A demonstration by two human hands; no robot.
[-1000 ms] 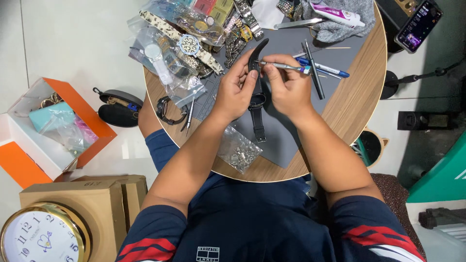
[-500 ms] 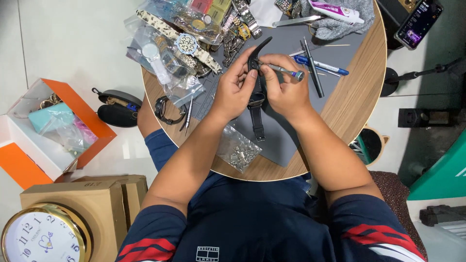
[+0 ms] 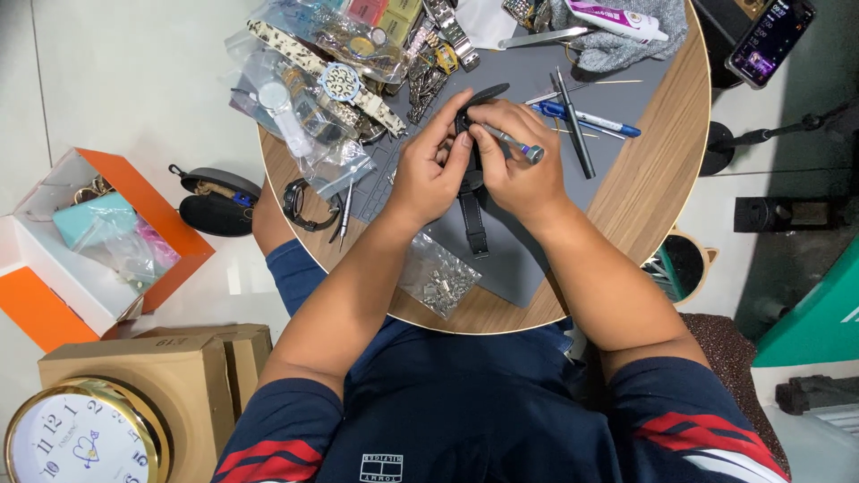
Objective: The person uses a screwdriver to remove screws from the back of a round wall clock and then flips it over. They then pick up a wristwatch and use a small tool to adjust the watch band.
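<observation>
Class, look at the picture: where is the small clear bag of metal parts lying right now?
The small clear bag of metal parts lies on the round wooden table near its front edge, under the person's left forearm, just left of the grey mat.

Far-left desk (image 3: 626, 215): crowded by bagged watches (image 3: 331, 85).
Right of hands: pens (image 3: 582, 121) lie across the mat.
Near edge: bag of metal parts (image 3: 438, 277); bare wood at right.

I'm looking down on a round wooden-topped table (image 3: 644, 188) over a pale glossy tiled floor (image 3: 116, 80). An open orange-and-white box (image 3: 40, 304) and brown cardboard boxes (image 3: 152, 376) stand on the floor beside it.
</observation>
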